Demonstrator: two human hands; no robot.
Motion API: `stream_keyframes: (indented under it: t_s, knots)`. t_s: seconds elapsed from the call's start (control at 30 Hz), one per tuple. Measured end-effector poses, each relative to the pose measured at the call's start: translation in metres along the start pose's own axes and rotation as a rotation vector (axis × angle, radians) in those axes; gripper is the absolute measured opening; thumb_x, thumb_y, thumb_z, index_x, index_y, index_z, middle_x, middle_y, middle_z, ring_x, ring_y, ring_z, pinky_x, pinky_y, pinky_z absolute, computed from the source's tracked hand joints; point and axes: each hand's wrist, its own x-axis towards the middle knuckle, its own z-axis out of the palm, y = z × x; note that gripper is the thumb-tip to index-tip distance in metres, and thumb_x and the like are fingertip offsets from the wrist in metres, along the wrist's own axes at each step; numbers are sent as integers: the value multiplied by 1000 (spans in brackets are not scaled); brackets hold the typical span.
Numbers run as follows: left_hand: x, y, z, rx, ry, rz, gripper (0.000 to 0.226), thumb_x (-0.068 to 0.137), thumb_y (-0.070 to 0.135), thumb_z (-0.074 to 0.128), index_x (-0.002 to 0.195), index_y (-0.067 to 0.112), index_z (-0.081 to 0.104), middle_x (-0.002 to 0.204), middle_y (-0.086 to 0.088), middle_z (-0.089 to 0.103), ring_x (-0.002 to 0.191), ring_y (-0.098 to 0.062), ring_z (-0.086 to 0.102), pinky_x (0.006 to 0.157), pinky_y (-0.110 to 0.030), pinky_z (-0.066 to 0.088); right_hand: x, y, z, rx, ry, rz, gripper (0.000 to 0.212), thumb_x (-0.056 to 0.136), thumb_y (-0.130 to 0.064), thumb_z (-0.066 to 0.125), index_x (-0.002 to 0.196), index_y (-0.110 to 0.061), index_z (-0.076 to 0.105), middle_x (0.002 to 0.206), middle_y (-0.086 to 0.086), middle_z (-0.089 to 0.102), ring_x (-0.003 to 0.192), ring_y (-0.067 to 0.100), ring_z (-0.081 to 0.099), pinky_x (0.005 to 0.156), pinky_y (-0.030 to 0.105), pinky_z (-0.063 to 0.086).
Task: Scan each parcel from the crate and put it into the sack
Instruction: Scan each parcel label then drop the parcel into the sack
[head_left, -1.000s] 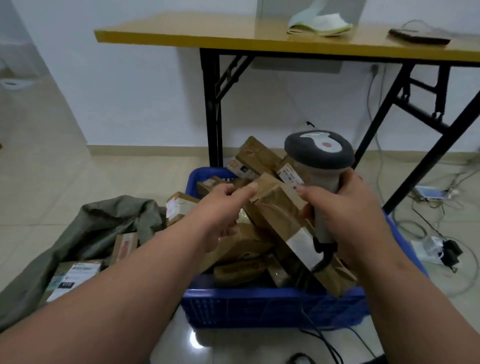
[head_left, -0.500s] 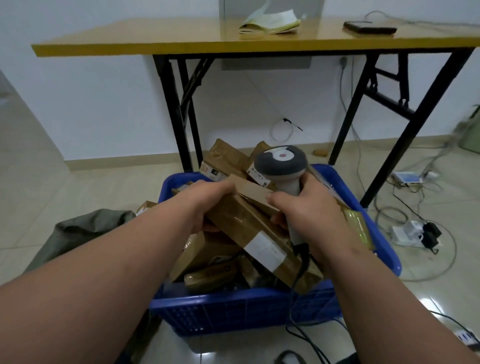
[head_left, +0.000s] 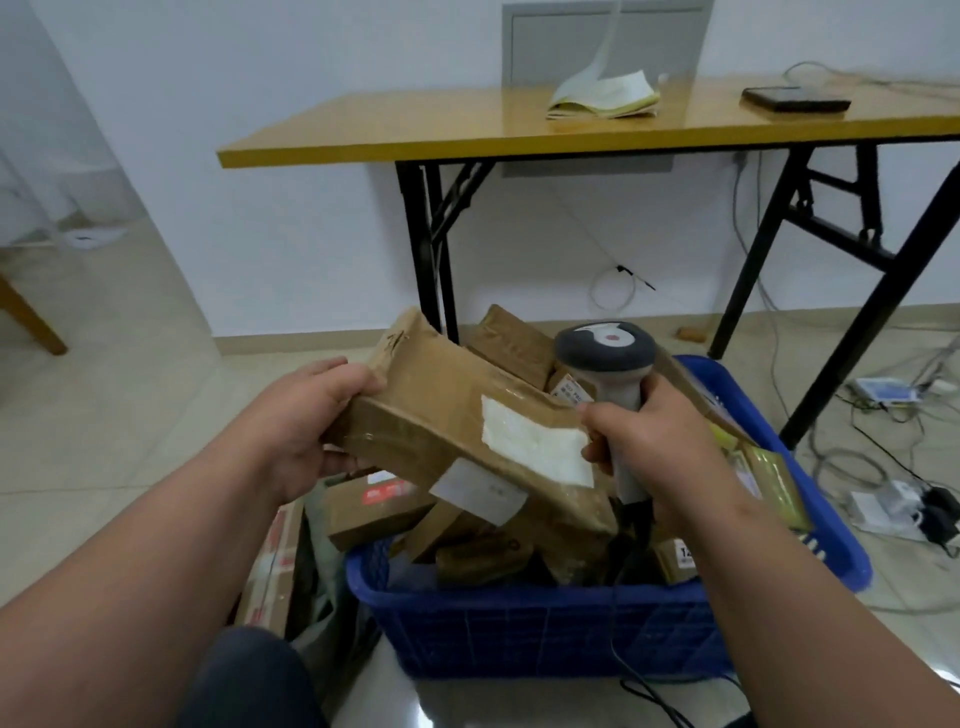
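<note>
While the left hand (head_left: 306, 421) grips the left end of a brown parcel (head_left: 467, 426) tilted above the blue crate (head_left: 545, 629), the right hand (head_left: 660, 447) clasps the scanner (head_left: 605, 358) beside the parcel's right end. Left of the crate lies the sack (head_left: 322, 587).

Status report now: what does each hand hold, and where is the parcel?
Left hand grips long brown parcel, lifted above blue crate. Right hand grips scanner. Nothing blocking.
</note>
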Motion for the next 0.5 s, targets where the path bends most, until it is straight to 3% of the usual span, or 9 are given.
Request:
stream_keyframes:
  t_s: [0.07, 0.17, 0.23, 0.4, 0.5]
  knots:
    - [-1, 1, -6, -103, 67, -39, 5, 83, 26, 64, 86, 21, 64, 71, -4, 66, 71, -22, 63, 63, -40, 59, 0, 1, 8, -17, 1, -16, 26, 84, -22, 72, 101, -31, 55, 91, 0, 67, 63, 7, 68, 47, 17, 49]
    - [-2, 1, -14, -277, 128, -131, 21, 82, 33, 67, 99, 20, 63, 98, -11, 63, 83, -26, 65, 61, -39, 58, 0, 1, 20, -77, 72, -96, 30, 79, -22, 76, 102, -30, 57, 92, -4, 68, 81, 14, 67, 67, 32, 56]
    - [-6, -1, -19, -417, 125, -200, 28, 81, 33, 69, 105, 20, 63, 111, -15, 61, 93, -30, 66, 65, -42, 59, 1, 0, 26, -56, 111, -168, 31, 78, -19, 76, 103, -28, 58, 93, -4, 69, 85, 13, 66, 73, 35, 55]
    - [-17, -15, -25, -641, 93, -264, 23, 84, 27, 64, 104, 14, 64, 113, -19, 63, 93, -35, 68, 62, -45, 59, 9, 0, 33, 186, 288, -151, 23, 83, -19, 71, 94, -33, 56, 82, -6, 66, 68, 8, 67, 66, 30, 53]
    - [-21, -23, -25, -600, 45, -196, 41, 91, 26, 57, 132, 29, 56, 128, -13, 55, 102, -37, 64, 66, -46, 59, 17, 2, 38, 420, 339, 22, 22, 86, -23, 71, 96, -33, 54, 92, -1, 65, 70, 14, 67, 64, 32, 57]
